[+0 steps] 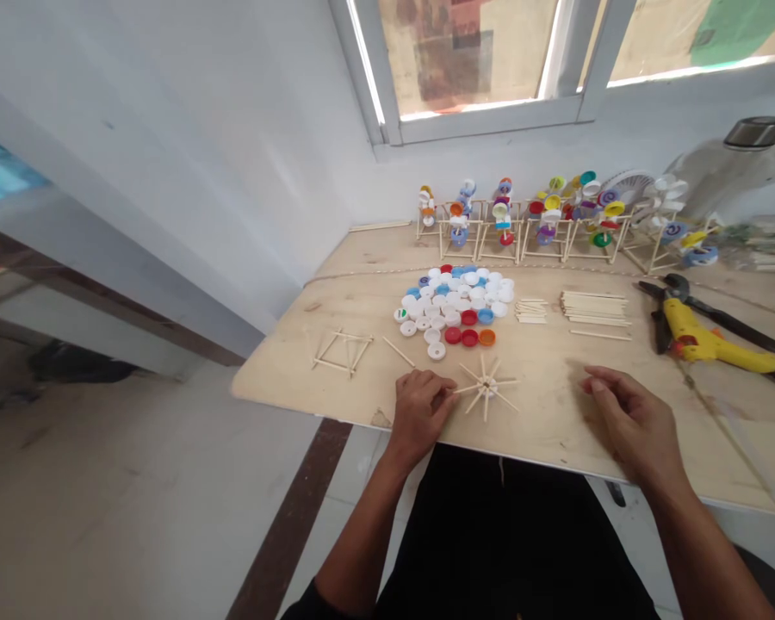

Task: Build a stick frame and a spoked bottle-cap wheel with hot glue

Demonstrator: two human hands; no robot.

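A wheel of wooden sticks lies near the table's front edge, its spokes spreading from a hub with a white bottle cap under it. My left hand is closed at the wheel's left side, fingertips pinching the end of one spoke. To the right of the wheel, my right hand rests over the table with loosely bent fingers apart, holding nothing. Beyond the wheel spreads a pile of bottle caps, mostly white with some red, blue and orange. A square stick frame and one loose stick lie to the left.
Short sticks and longer sticks lie in stacks right of the caps. A yellow glue gun and black-handled pliers are at the right. Several cap-and-stick wheel models line the back. The table's left corner is rounded.
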